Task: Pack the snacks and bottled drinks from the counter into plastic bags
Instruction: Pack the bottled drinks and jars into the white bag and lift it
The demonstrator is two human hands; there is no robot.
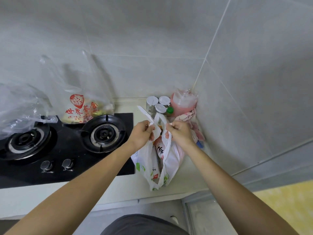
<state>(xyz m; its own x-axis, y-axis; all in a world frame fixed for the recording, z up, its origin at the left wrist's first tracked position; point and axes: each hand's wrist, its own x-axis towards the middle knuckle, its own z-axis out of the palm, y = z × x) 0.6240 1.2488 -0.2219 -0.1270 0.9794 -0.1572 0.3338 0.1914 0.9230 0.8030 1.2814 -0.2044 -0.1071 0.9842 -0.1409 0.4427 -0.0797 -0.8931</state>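
Note:
A white plastic bag [171, 161] stands on the counter right of the stove, filled with packaged snacks; a packet with dark lettering [159, 149] shows through its open top. My left hand [143, 134] grips one bag handle and my right hand [180, 133] grips the other, both held close together above the bag. A clear plastic bag with red printing [79, 106] stands at the back of the stove, holding snacks. Another clear plastic bag [20, 107] lies over the left burner.
A black two-burner gas stove [67, 143] fills the left counter. In the back corner stand white-lidded jars [158, 103], a green-capped bottle [169, 111], a pink container [183, 103] and a pinkish cloth [191, 119]. A white knife [144, 111] lies beside them. Tiled walls close the right side.

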